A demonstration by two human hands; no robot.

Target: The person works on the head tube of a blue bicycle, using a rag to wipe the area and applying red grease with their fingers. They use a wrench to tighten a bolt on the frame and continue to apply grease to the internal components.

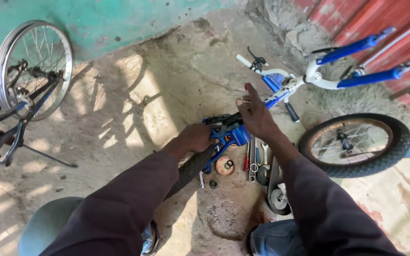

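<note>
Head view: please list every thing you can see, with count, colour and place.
small bicycle: one, blue and white, upside down, centre right
loose wheel: one, black tyre, lying right
other bicycle wheel: one, silver rim, upper left
spanners: a few, silver, on ground below the frame
round orange part: one, ground, centre
wall: green, top left
left hand: on the blue frame
right hand: above the frame, fingers extended
</note>
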